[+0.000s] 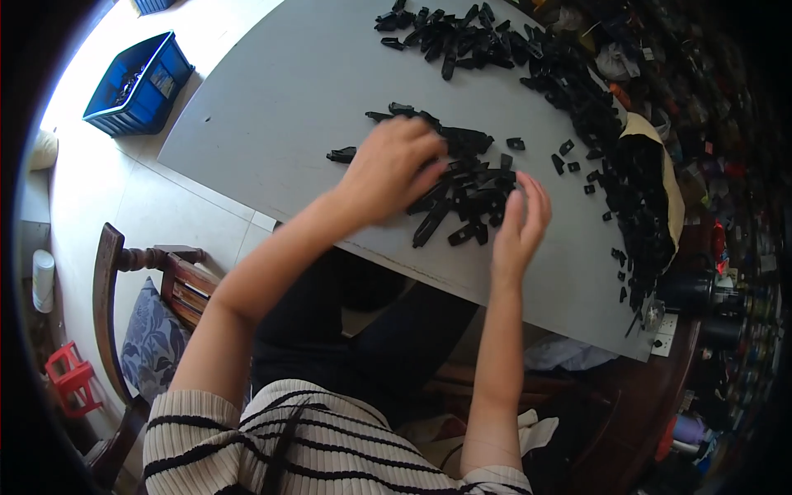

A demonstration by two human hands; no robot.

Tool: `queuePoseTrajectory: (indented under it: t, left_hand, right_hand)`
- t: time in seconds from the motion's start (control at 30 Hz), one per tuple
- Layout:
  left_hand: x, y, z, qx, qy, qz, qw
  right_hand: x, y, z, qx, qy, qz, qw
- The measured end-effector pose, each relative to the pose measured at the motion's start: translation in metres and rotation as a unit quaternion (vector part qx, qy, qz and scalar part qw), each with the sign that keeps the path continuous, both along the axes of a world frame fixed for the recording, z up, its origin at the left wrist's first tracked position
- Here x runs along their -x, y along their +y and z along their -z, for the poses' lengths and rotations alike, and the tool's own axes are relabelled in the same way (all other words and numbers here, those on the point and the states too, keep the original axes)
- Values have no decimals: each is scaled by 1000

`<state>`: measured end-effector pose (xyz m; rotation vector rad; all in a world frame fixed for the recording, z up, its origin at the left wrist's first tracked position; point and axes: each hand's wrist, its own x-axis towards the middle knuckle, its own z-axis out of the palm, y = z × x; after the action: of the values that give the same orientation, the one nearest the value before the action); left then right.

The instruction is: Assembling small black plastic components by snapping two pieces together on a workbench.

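Note:
On the grey table lies a pile of black plastic parts point(466, 194), long clip-like pieces mixed with shorter ones. My left hand point(394, 161) is over the pile's left side, its fingers bent downward and smeared by motion; whether they hold a part is hidden. At the pile's right edge is my right hand point(525, 219), thumb and fingers apart, with no part visible between them. More long black pieces point(466, 140) lie just beyond my left hand, and one black piece point(341, 155) sticks out to the left of my wrist.
A large heap of black parts point(454, 37) stretches along the table's point(272, 107) far side. It continues down the right to an open sack point(660, 165). Small loose black pieces point(569, 157) lie between. A blue crate point(148, 91) stands on the floor at left, beyond a wooden chair point(111, 272).

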<state>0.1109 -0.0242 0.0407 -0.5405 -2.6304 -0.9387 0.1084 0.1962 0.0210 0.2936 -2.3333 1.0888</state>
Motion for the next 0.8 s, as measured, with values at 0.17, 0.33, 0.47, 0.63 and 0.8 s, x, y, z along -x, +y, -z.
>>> queuePoseTrajectory:
  t: [0.17,0.33,0.47,0.63,0.8]
  left_hand:
    - [-70,27,27,-11,45,79,996]
    - [-88,15,42,27,8,56,998]
    - [-92,8,33,-69,-54,59,994]
    - [-89,0,34,-105,-83,79,988]
    - [-87,-5,38,-150,-101,85,980]
  right_hand:
    - [-50,5,-12,-156,-111,-174,966]
    - [-59,7,-6,-284,-79,-187,937]
    - [-61,-1,-5,-8,-174,-179,968]
    - [-65,-13,3,-51,-126,-226,965]
    - [-68,2,-5,-98,-145,-233,957]
